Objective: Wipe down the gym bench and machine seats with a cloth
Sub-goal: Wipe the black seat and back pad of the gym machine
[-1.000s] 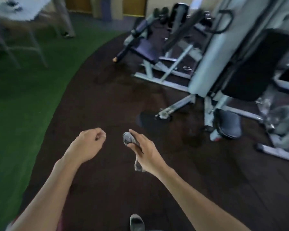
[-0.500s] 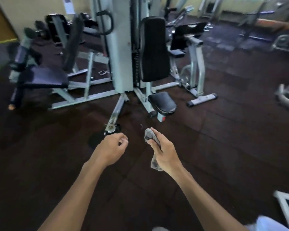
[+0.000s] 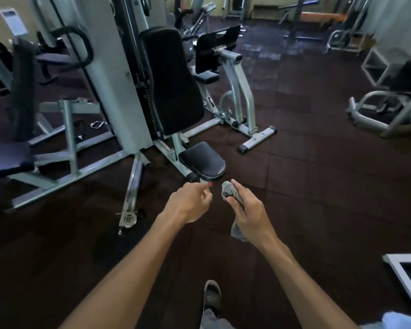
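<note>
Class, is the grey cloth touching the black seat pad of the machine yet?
Apart. The head view shows the cloth bunched in the right hand, with dark floor visible between it and the seat pad.

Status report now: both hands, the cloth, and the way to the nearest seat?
Right hand shut on grey cloth. Left hand a loose fist, empty. Black machine seat just ahead, not yet touched. Nothing in between.

Grey crumpled cloth (image 3: 228, 190), seemingly near black seat (image 3: 202, 161)
</note>
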